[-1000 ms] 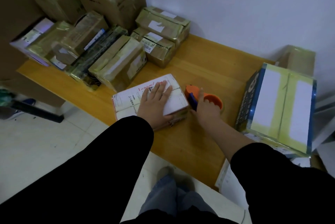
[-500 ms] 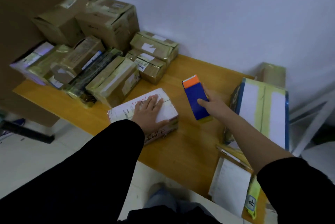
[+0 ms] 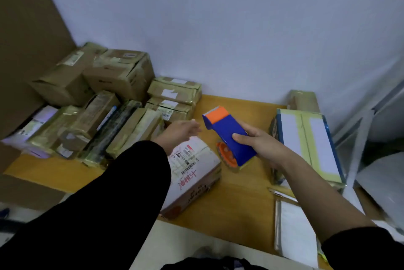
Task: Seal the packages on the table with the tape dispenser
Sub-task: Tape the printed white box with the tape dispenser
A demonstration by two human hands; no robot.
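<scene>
Nearly done — tape dispenser (image 3: pixel 229 136) aloft
Right grip (image 3: pixel 262 147) curls round it above the counter (image 3: pixel 240 204); left grip (image 3: pixel 179 131) open, empty, over the white package (image 3: pixel 192 173) — likely next to seal; stacked packages (image 3: pixel 131 125) behind look taped already.

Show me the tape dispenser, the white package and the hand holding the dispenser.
tape dispenser (image 3: pixel 223 127): head view, on its blue cover.
white package (image 3: pixel 188 171): head view, on its printed top face.
right hand (image 3: pixel 262 146): head view, on the middle of the hand.
</scene>
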